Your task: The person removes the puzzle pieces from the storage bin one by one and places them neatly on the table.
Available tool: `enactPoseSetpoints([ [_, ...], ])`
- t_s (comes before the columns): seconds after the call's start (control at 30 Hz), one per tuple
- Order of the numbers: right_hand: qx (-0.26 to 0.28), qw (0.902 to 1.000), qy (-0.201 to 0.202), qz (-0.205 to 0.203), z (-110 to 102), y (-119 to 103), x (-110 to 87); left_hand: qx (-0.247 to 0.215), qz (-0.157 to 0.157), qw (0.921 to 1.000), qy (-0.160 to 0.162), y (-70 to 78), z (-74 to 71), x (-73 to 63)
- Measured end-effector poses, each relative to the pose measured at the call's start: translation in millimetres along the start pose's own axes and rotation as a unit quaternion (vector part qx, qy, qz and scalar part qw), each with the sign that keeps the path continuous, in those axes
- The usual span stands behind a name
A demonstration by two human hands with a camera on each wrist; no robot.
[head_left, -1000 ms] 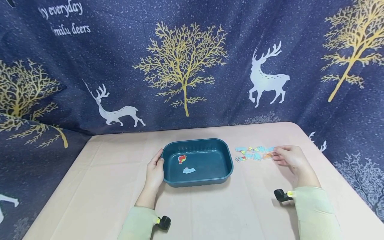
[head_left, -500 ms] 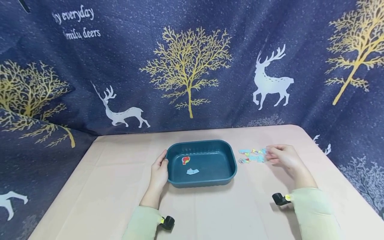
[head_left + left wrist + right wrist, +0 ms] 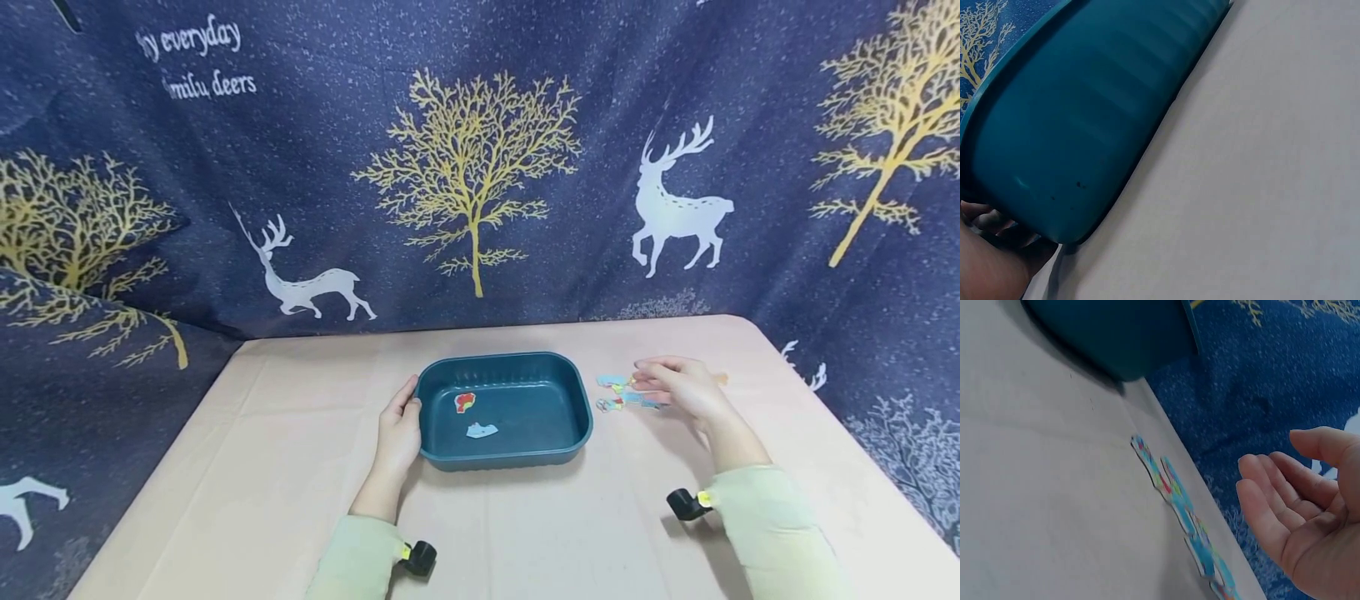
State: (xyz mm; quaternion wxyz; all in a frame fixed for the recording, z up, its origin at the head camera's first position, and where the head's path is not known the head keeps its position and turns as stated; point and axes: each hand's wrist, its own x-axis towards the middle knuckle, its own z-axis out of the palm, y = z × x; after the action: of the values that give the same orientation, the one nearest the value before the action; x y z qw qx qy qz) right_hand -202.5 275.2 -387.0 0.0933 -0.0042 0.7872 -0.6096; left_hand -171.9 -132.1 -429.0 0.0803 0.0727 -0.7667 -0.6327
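Observation:
My left hand (image 3: pixel 399 427) grips the left end of a dark teal plastic tray (image 3: pixel 506 459), its thumb over the rim. In the left wrist view the fingers go behind the tray's corner (image 3: pixel 1054 206). Inside the tray lie a red-and-yellow puzzle piece (image 3: pixel 465 402) and a light blue puzzle piece (image 3: pixel 482 430), apart from each other. To the tray's right, my right hand (image 3: pixel 690 392) hovers over flat, colourful puzzle pieces (image 3: pixel 611 381) and hides some of them. In the right wrist view, the thumb and loosely bent fingers (image 3: pixel 1266 512) stand apart with nothing between them.
A pale pink cloth (image 3: pixel 300 467) covers the table. Behind it hangs a dark blue curtain (image 3: pixel 525 300) with deer and trees. An orange piece (image 3: pixel 721 378) shows past the right hand. Each wrist carries a small black camera (image 3: pixel 420 558).
My right hand has moved left along the puzzle pieces, uncovering the orange one on the right. The left hand keeps its grip on the tray. The head view has shifted slightly.

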Motion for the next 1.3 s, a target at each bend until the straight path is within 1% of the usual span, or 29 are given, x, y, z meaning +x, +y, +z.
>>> enactPoseSetpoints([
  [0.07,0.02,0.9998,-0.005,-0.005,3.8,-2.3,0.6,0.0,-0.001,1.0,0.001,0.1,0.3,-0.2],
  [0.17,0.034,0.9993,-0.008,-0.01,9.8,-7.0,1.0,0.001,0.001,1.0,0.001,-0.2,0.4,-0.2],
  [0.37,0.04,0.999,-0.015,-0.015,24.3,-18.8,2.2,0.0,-0.002,1.0,0.0,-0.6,-0.1,0.6],
  [0.57,0.058,0.9974,-0.037,-0.022,40.7,-29.7,5.2,-0.002,-0.006,1.0,-0.003,-1.4,-0.3,1.0],
  [0.77,0.041,0.9971,-0.054,-0.033,56.8,-40.1,7.9,-0.001,-0.012,0.9999,-0.002,-1.3,-0.1,1.3],
  [1.1,0.026,0.9946,-0.09,-0.043,84.9,-53.0,13.4,0.002,-0.011,0.9999,-0.001,-0.6,0.2,1.8],
  [1.2,0.012,0.9932,-0.102,-0.056,94.7,-54.5,15.3,0.001,-0.013,0.9999,-0.002,-0.6,0.2,1.7],
  [1.3,-0.014,0.9912,-0.112,-0.069,104.9,-53.9,18.6,0.0,-0.013,0.9999,-0.002,-0.8,0.1,1.5],
])
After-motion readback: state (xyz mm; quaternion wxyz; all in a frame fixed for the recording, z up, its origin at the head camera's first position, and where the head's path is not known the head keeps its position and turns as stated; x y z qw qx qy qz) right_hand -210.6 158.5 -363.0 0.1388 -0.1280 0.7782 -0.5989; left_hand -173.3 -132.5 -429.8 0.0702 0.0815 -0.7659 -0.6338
